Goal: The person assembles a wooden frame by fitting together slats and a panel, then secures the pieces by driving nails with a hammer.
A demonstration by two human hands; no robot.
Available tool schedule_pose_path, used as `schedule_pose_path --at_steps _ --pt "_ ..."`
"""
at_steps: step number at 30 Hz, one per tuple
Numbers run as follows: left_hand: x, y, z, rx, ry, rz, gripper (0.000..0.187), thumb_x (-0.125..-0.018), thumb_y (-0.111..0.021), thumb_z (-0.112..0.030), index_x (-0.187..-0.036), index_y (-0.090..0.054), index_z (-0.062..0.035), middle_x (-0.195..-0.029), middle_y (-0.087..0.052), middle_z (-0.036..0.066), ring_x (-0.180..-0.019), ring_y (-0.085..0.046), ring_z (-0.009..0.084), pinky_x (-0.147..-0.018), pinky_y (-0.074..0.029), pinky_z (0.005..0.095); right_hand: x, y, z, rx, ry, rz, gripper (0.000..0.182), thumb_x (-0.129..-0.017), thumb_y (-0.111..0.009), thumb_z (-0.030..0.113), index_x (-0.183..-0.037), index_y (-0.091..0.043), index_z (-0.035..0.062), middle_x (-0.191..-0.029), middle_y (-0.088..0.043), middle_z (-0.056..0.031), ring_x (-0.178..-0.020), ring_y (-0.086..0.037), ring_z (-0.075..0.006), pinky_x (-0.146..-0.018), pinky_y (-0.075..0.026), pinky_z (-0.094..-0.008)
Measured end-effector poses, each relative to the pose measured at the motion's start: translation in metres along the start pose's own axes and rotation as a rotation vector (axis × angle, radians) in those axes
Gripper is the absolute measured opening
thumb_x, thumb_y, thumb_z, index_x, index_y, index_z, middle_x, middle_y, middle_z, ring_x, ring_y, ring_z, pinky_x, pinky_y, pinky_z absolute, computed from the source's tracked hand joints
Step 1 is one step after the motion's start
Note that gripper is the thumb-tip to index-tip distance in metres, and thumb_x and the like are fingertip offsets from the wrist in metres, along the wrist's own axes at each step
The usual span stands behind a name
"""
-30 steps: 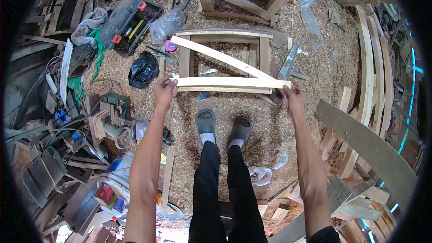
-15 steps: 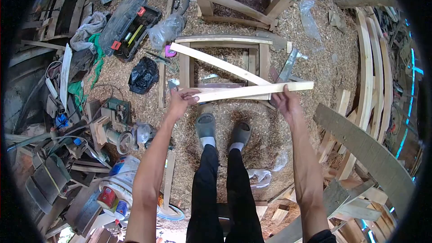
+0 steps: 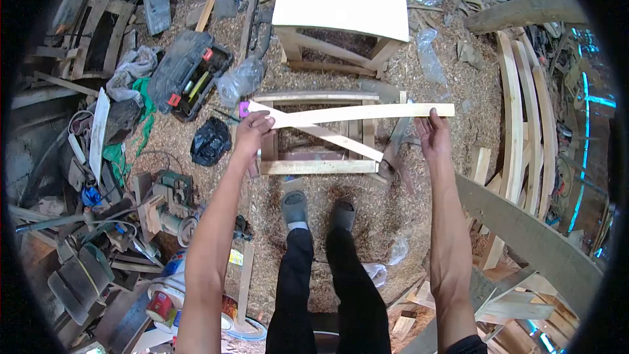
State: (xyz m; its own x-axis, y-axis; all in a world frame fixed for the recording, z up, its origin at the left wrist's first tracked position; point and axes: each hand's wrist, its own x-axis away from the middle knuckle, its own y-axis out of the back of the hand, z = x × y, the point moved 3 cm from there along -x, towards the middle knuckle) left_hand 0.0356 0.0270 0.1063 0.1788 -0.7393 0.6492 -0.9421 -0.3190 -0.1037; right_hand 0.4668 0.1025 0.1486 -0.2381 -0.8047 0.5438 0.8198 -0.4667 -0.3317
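My left hand (image 3: 252, 136) grips one end of a pale wooden slat (image 3: 367, 113). The fingers of my right hand (image 3: 434, 136) close on its other end. I hold the slat roughly level above a rectangular wooden frame (image 3: 318, 168) on the ground. A second pale slat (image 3: 337, 139) lies diagonally across the frame, its upper left end passing under the held slat by my left hand. Just left of that end sits a small purple-pink item (image 3: 244, 109), perhaps a tape measure. Beside the frame's right side lies a flat grey metal piece (image 3: 397, 136).
A stool-like wooden piece with a white top (image 3: 341, 0) stands beyond the frame. An open toolbox (image 3: 190, 78) and a black plastic bag (image 3: 211, 141) lie to the left, with a green machine (image 3: 173, 190) nearer. Long curved boards (image 3: 514, 124) lean at right. Wood shavings cover the ground.
Both hands have carried the held slat away from my feet, from the frame's near rail toward its far rail. The view has shifted, showing more of the white top.
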Motion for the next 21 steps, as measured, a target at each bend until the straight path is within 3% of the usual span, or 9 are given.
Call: schedule_pose_path --at_steps 3,5,7,8,11,14,17,19,21 --pt "-0.023 -0.032 -0.018 0.048 -0.092 -0.036 0.038 -0.084 -0.067 -0.009 -0.117 -0.054 0.0039 -0.105 -0.061 0.011 -0.090 -0.061 0.0175 -0.080 -0.054 0.0290 0.008 0.013 0.019 0.155 0.058 -0.243 0.036 -0.086 -0.061 0.004 -0.118 -0.045 0.0084 -0.113 -0.055 -0.0105 -0.095 -0.060 -0.0218 -0.083 -0.055 -0.0374" --pt "-0.038 -0.064 -0.019 0.010 -0.160 -0.049 0.032 -0.081 -0.071 -0.012 -0.107 -0.060 0.0023 -0.095 -0.066 0.009 -0.080 -0.063 0.0153 -0.071 -0.053 0.0274 -0.002 0.052 0.018 0.086 0.067 -0.266 0.032 -0.084 -0.065 0.003 -0.113 -0.050 0.0053 -0.104 -0.059 -0.0106 -0.091 -0.061 -0.0209 -0.078 -0.056 -0.0343" --pt "-0.045 -0.100 -0.018 -0.160 -0.232 -0.131 0.030 -0.081 -0.070 -0.011 -0.106 -0.062 0.0029 -0.093 -0.066 0.009 -0.077 -0.063 0.0143 -0.069 -0.051 0.0267 -0.005 0.095 0.023 0.370 0.017 -0.350 0.028 -0.084 -0.067 0.005 -0.109 -0.053 0.0033 -0.094 -0.061 -0.0096 -0.087 -0.060 -0.0192 -0.076 -0.055 -0.0322" --pt "-0.047 -0.119 -0.014 -0.207 -0.225 -0.115 0.030 -0.081 -0.069 -0.010 -0.106 -0.063 0.0036 -0.093 -0.067 0.011 -0.078 -0.063 0.0156 -0.070 -0.050 0.0273 -0.008 0.117 0.024 0.460 0.023 -0.428 0.026 -0.083 -0.068 0.008 -0.105 -0.056 0.0026 -0.087 -0.061 -0.0079 -0.078 -0.059 -0.0164 -0.066 -0.054 -0.0285" --pt "-0.049 -0.183 0.003 -0.435 -0.382 -0.134 0.032 -0.080 -0.069 -0.011 -0.108 -0.062 0.0038 -0.093 -0.067 0.013 -0.078 -0.064 0.0176 -0.073 -0.050 0.0289 -0.035 0.193 0.017 0.466 0.070 -0.438 0.027 -0.083 -0.069 0.010 -0.106 -0.055 0.0026 -0.086 -0.062 -0.0069 -0.069 -0.058 -0.0143 -0.057 -0.052 -0.0264" --pt "-0.058 -0.247 0.036 -0.576 -0.329 -0.105 0.036 -0.079 -0.068 -0.013 -0.109 -0.061 0.0044 -0.097 -0.066 0.018 -0.084 -0.064 0.0233 -0.077 -0.050 0.0318 -0.050 0.270 -0.001 0.475 -0.045 -0.553 0.026 -0.085 -0.067 0.011 -0.106 -0.054 0.0025 -0.082 -0.060 -0.0063 -0.064 -0.056 -0.0146 -0.052 -0.052 -0.0263" --pt "-0.065 -0.303 0.054 -0.736 -0.373 -0.029 0.040 -0.077 -0.068 -0.015 -0.111 -0.061 0.0029 -0.102 -0.063 0.023 -0.094 -0.062 0.0332 -0.085 -0.048 0.0384 -0.061 0.313 -0.007 0.536 -0.169 -0.553 0.027 -0.087 -0.064 0.012 -0.110 -0.052 0.0036 -0.082 -0.059 -0.0066 -0.065 -0.057 -0.0160 -0.054 -0.053 -0.0272" --pt "-0.074 -0.341 0.065 -0.894 -0.616 0.077 0.042 -0.076 -0.067 -0.015 -0.113 -0.060 0.0025 -0.103 -0.061 0.026 -0.100 -0.058 0.0397 -0.090 -0.044 0.0436 -0.070 0.335 -0.010 0.564 -0.179 -0.539 0.030 -0.090 -0.060 0.014 -0.116 -0.048 0.0042 -0.091 -0.056 -0.0091 -0.072 -0.057 -0.0182 -0.060 -0.054 -0.0303" --pt "-0.092 -0.368 0.077 -0.995 -0.576 0.125 0.043 -0.075 -0.066 -0.015 -0.114 -0.059 0.0024 -0.107 -0.059 0.028 -0.104 -0.054 0.0437 -0.095 -0.041 0.0460 -0.084 0.355 -0.020 0.448 -0.217 -0.542 0.035 -0.091 -0.058 0.018 -0.120 -0.044 0.0051 -0.102 -0.053 -0.0114 -0.080 -0.057 -0.0196 -0.068 -0.054 -0.0335"
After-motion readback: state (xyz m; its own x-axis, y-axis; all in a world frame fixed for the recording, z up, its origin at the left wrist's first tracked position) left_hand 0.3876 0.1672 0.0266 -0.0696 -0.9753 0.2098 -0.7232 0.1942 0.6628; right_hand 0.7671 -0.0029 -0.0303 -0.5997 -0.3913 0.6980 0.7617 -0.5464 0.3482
